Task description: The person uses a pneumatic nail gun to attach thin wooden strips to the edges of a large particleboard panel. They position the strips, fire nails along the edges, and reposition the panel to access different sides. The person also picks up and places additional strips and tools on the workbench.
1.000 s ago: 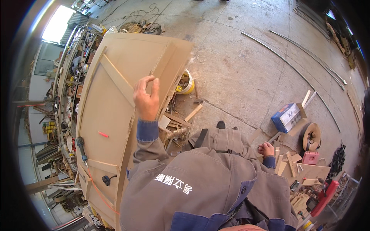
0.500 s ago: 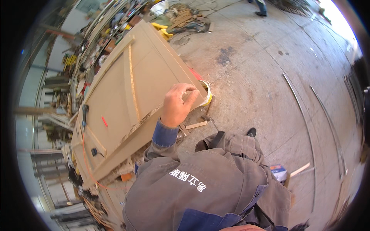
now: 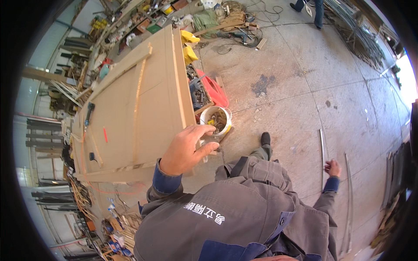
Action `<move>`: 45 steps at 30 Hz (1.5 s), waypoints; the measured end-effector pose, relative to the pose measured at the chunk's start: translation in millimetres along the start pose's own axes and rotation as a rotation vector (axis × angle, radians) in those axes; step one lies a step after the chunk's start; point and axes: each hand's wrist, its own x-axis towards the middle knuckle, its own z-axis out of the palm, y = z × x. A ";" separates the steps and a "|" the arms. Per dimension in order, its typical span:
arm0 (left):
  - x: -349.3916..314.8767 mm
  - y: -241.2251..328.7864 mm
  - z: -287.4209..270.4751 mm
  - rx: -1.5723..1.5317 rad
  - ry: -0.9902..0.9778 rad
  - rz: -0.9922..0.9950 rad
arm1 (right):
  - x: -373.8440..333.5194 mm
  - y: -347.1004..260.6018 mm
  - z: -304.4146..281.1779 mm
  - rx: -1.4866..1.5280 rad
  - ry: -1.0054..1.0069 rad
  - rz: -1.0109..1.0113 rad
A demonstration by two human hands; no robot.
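My left hand (image 3: 187, 148) is at the near right corner of a large tan board panel (image 3: 163, 95). Its thumb is spread from the curved fingers, with nothing between them; I cannot tell whether it touches the panel. My right hand (image 3: 333, 168) hangs out to the right, above the floor, its fingers curled and nothing visible in them. On the panel lie a black power tool (image 3: 89, 114) with an orange cord, a red stick-shaped item (image 3: 105, 135) and a small black object (image 3: 92, 156). Just beyond my left fingers stands a white bucket (image 3: 228, 126) holding scraps.
A red object (image 3: 214, 90) and a box of metal parts (image 3: 199, 93) sit beside the panel. Long metal strips (image 3: 348, 187) lie on the concrete floor at right. Cluttered shelving lines the left. Another person's legs (image 3: 318, 15) show at the far end.
My view has shifted, and the bucket and red object show more fully. My left hand has opened from a near-pinch at the panel's corner. My right hand has come into view at right.
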 end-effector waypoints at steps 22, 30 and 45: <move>413.6 -143.5 -38.1 -0.059 0.539 -0.354 | 348.2 -207.0 253.5 -0.495 -0.418 0.477; 453.6 -199.9 -120.5 0.053 1.058 -0.747 | 550.2 -449.0 507.7 -0.731 -0.546 0.387; 533.0 -338.1 -225.9 0.084 0.999 -1.146 | 580.8 -565.4 1021.8 -1.086 -1.249 0.003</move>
